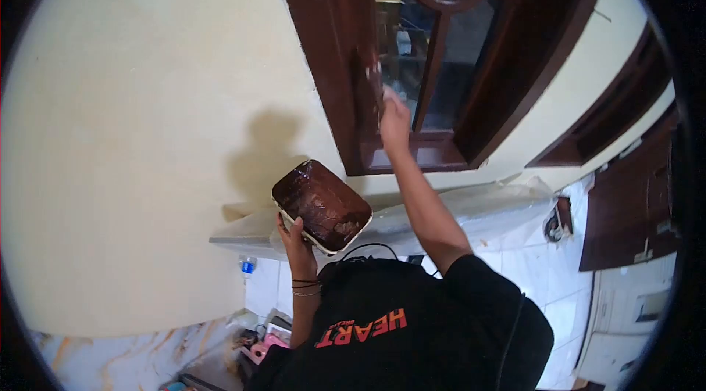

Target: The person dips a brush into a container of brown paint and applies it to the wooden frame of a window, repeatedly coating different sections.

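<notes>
My left hand [294, 239] grips the near left edge of a rectangular tub [323, 203], its inside coated with dark brown paint. The thumb lies over the rim. Up at the dark brown window frame [334, 60], my right hand [396, 115] is closed round a brush [375, 86], blurred by motion. The brush is against or very near the inner face of the frame, beside the glass. Its bristles cannot be made out clearly.
Plastic sheeting [478, 211] covers a ledge below the window. A plastic cup [248, 266] stands on the tiled floor at the lower left, near pink and other items [259, 350]. Brown doors [632, 192] are at the right. A cream wall [147, 134] fills the left.
</notes>
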Motion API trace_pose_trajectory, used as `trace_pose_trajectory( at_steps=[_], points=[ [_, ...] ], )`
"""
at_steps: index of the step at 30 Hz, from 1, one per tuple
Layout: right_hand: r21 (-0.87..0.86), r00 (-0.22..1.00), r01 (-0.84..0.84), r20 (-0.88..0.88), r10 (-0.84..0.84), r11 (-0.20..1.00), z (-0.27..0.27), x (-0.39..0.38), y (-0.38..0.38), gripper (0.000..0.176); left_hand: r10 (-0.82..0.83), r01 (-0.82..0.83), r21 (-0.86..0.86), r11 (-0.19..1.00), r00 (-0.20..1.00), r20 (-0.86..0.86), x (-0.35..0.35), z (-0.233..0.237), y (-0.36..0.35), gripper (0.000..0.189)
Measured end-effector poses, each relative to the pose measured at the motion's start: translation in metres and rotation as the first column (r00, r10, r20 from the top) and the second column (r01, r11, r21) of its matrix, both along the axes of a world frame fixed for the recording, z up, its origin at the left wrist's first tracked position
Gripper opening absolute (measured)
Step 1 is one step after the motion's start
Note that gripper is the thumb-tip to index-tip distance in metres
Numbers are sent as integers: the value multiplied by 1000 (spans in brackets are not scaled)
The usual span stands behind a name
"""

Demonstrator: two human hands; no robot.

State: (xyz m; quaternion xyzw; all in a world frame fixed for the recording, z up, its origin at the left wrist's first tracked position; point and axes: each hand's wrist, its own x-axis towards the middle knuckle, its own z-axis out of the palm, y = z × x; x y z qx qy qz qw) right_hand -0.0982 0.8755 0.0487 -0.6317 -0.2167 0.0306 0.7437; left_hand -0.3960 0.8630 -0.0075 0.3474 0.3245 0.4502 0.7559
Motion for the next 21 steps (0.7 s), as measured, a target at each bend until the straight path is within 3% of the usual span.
trace_pose_trajectory(
  at_steps=[1, 5, 6, 8, 13, 15, 16, 18, 21],
  points=[
    [139, 988, 29, 149, -50, 990, 25, 5, 6, 35, 4, -4, -25, 1000, 1000, -2, -3, 1, 1, 77],
    [109, 852, 261, 440, -282, 959, 134, 6, 18, 37, -52, 52, -25, 998, 999, 10, -11, 3, 6, 77],
    [111, 854, 268, 433, -290, 957, 138, 8, 25, 37, -33, 30, -58, 998, 997, -63, -14, 1, 8, 76],
    [85, 753, 342, 571, -327, 936, 143, 10, 35, 39, -29, 28, -45, 999, 999, -35, -15, -2, 9, 76],
    [-131, 911, 242, 373, -178, 962, 5, 0, 43, 41, -13, 13, -1, 1000, 998, 66, -15, -6, 12, 73],
    [-416, 973, 161, 220, -73, 895, -39, -20, 22, 41, 2, -3, 12, 1000, 999, 49, -17, -3, 12, 74],
    [-416, 973, 157, 220, -68, 896, -39, -27, 17, 41, 14, -14, 2, 1000, 999, 35, -17, -3, 12, 74],
    [-153, 931, 216, 330, -157, 964, -27, -31, 14, 38, 21, -21, 6, 1000, 999, 30, -17, -2, 13, 75],
    [61, 880, 217, 420, -222, 974, 60, -13, 29, 36, 7, -7, -6, 1000, 1000, -11, -18, 2, 11, 77]
  ],
)
